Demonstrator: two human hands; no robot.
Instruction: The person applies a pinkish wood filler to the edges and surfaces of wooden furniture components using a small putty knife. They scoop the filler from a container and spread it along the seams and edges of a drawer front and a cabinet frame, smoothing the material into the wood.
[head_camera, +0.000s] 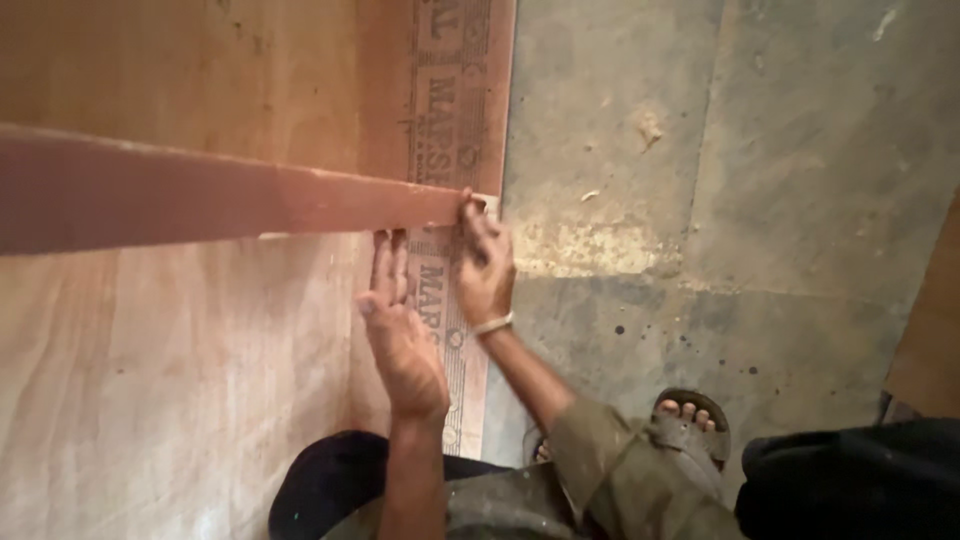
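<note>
Reddish-brown strip (230, 200) — pale, grain-streaked plywood sheet (180, 380)

Printed reddish band (452, 130) along plywood edge

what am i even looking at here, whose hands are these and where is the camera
This is one picture from a camera worn on a person's head, looking down at their own two bare hands; there is no machine. A large plywood sheet lies over a grey stone floor. A long reddish wooden strip runs across the sheet from the left. The left hand lies flat on the sheet just below the strip, fingers touching its lower edge. The right hand, with a pale band at the wrist, presses on the strip's end at the edge of the sheet. Whether it holds a small tool there is too hard to tell. A sandalled foot shows on the floor below.
</note>
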